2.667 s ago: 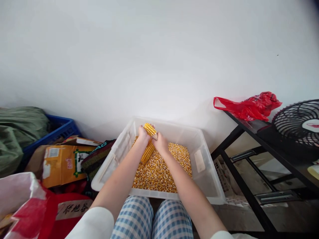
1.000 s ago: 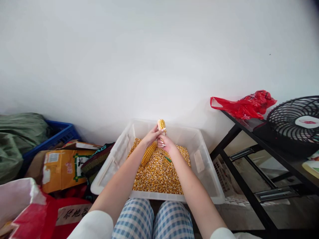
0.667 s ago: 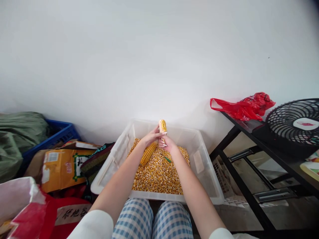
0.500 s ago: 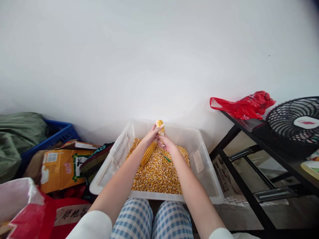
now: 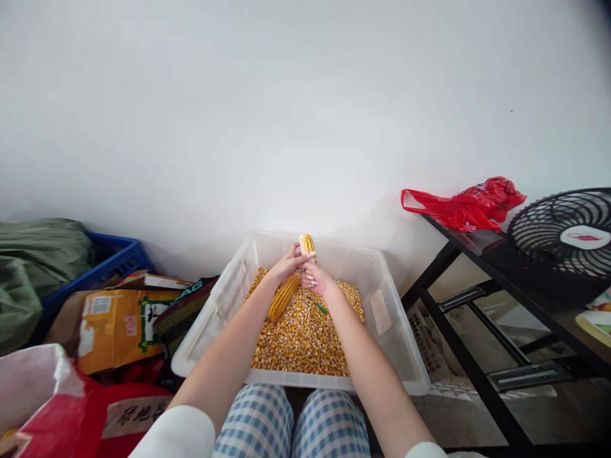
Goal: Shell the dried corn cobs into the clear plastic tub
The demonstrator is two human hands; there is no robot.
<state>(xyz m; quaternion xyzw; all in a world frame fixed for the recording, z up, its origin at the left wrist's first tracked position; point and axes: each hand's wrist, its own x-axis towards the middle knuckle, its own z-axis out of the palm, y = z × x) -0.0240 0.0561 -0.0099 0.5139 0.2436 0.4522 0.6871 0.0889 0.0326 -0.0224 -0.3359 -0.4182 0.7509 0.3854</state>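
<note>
An ear of corn (image 5: 308, 243) stands nearly upright between my hands, above the far part of a translucent plastic tub (image 5: 401, 331). My left hand (image 5: 289, 261) is closed round its upper part, with the thumb across it. Lower down, my right hand (image 5: 316, 278) grips the same ear with curled fingers, which hide its bottom end. Loose corn kernels (image 5: 305, 343) spread over the tub's floor. A second ear of corn (image 5: 284, 298) lies on them beside my left wrist. Near my right wrist a thin green object (image 5: 321, 308) rests on the kernels.
To the right is a black table frame (image 5: 458, 343) bearing a red plastic bag (image 5: 470, 207) and a black fan (image 5: 568, 232). On the left sit a blue crate (image 5: 119, 254), an orange carton (image 5: 119, 324) and a red bag (image 5: 114, 407). A white wall (image 5: 305, 114) rises behind the tub.
The held ear and both hands have shifted slightly, and the ear's top leans a little differently. Both hands keep their hold. The second ear stays on the kernels.
</note>
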